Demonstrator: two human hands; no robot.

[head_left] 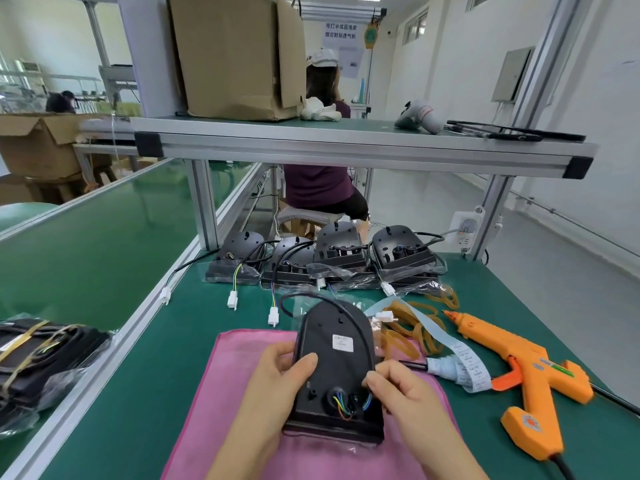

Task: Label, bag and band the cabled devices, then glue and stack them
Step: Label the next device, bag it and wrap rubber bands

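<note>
A black cabled device lies back-up on a pink cloth, a white label stuck on its back. My left hand grips its left edge, thumb on top. My right hand pinches the black cable at the device's right side, near the coloured wires at its base. The cable loops round the top to a white connector. Several more bagged devices stand in a row behind. An orange glue gun lies at right, beside rubber bands and a label roll.
A bundle of banded, bagged devices lies on the green conveyor at left. An aluminium shelf overhead carries a cardboard box and a heat gun. Another person sits behind the bench. A power socket hangs on the right post.
</note>
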